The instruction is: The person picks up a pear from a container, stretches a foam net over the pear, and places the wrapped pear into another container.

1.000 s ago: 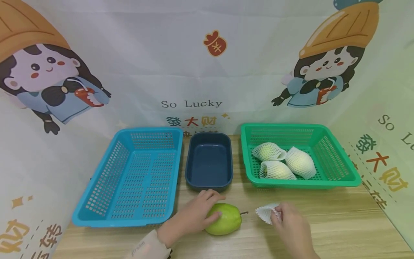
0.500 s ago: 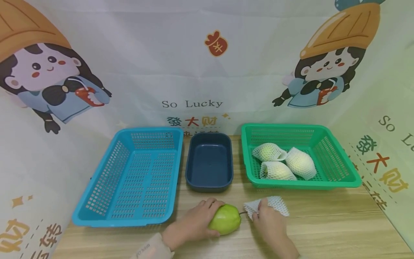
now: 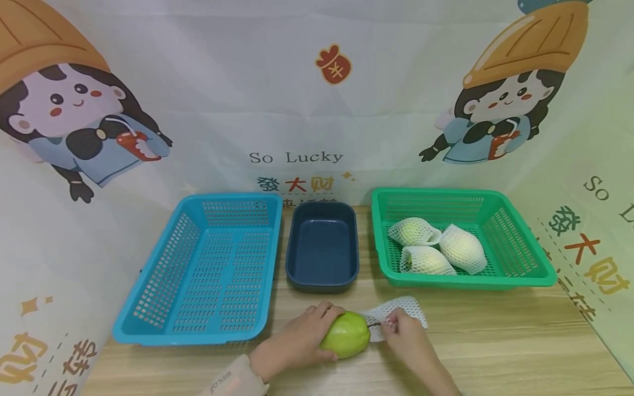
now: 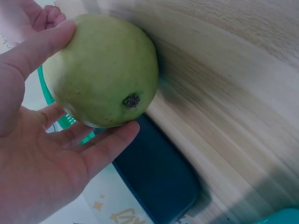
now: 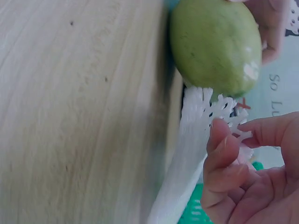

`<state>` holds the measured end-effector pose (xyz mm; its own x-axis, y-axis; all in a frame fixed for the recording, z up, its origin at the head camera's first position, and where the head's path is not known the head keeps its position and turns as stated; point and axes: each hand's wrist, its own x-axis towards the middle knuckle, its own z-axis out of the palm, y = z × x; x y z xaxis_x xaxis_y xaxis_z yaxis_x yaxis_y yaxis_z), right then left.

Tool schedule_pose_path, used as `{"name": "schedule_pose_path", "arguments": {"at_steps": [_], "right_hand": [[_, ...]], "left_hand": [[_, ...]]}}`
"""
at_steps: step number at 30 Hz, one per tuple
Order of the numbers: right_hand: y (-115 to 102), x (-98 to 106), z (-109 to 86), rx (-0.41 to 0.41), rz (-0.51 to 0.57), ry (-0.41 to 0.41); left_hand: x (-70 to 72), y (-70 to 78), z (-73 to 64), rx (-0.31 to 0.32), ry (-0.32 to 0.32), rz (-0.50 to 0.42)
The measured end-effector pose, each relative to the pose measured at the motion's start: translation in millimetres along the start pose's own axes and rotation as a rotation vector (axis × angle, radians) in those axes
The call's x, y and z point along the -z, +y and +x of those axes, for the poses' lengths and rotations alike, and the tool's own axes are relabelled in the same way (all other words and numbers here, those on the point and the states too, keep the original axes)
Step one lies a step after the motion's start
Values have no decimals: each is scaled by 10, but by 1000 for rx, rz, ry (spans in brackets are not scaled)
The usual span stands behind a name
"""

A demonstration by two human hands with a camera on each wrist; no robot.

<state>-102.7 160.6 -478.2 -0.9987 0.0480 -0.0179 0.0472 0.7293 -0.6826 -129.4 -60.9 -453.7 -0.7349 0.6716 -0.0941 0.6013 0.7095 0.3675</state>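
Note:
A green pear [image 3: 345, 334] lies on its side on the wooden table, its stem pointing right. My left hand [image 3: 308, 336] grips it from the left, thumb on one side and fingers on the other, as the left wrist view shows around the pear [image 4: 103, 70]. My right hand [image 3: 407, 336] pinches the edge of a white foam net sleeve [image 3: 396, 311]. In the right wrist view the sleeve's cut, fringed edge [image 5: 201, 105] meets the stem end of the pear [image 5: 215, 44], and the stem itself is mostly hidden there.
A blue perforated basket [image 3: 198, 335] stands at the left. Behind the pear is a dark blue tray [image 3: 322, 283]. A green basket [image 3: 463, 280] at the right holds several net-wrapped fruits [image 3: 462, 248]. A printed cloth [image 3: 297, 126] hangs behind and at both sides.
My right hand has brought the foam net sleeve leftward to the pear's stem end. My left hand has shifted its hold further around the pear, which has moved slightly right.

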Motion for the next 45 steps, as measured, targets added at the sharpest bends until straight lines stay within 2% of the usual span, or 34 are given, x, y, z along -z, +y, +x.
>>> {"name": "schedule_pose_path", "arguments": {"at_steps": [4, 9, 18, 22, 27, 29, 32, 36, 40, 43, 45], "right_hand": [[-21, 63, -41, -23, 71, -6], [-68, 67, -81, 38, 94, -18], [-142, -34, -124, 123, 61, -100], [-178, -57, -137, 171, 40, -91], [-201, -75, -169, 247, 13, -87], [-189, -78, -182, 277, 28, -98], [-134, -66, -195, 297, 115, -155], [-24, -17, -216, 234, 275, -289], [103, 17, -249, 73, 416, -404], [184, 16, -269, -57, 502, -419], [224, 15, -274, -111, 550, -402]], "left_hand": [[5, 10, 9, -3, -4, 21], [10, 24, 24, 2, -11, 29], [-6, 28, 36, -5, 3, 39], [-11, 28, 36, -2, 11, 61], [13, 51, 36, 3, -28, 105], [24, 59, 32, 5, -36, 113], [36, 62, 31, 5, -34, 106], [42, 52, 32, -5, -26, 95], [29, 42, 26, -7, -18, 78], [27, 35, 18, -7, -9, 70], [31, 35, 12, -12, -4, 71]]}}
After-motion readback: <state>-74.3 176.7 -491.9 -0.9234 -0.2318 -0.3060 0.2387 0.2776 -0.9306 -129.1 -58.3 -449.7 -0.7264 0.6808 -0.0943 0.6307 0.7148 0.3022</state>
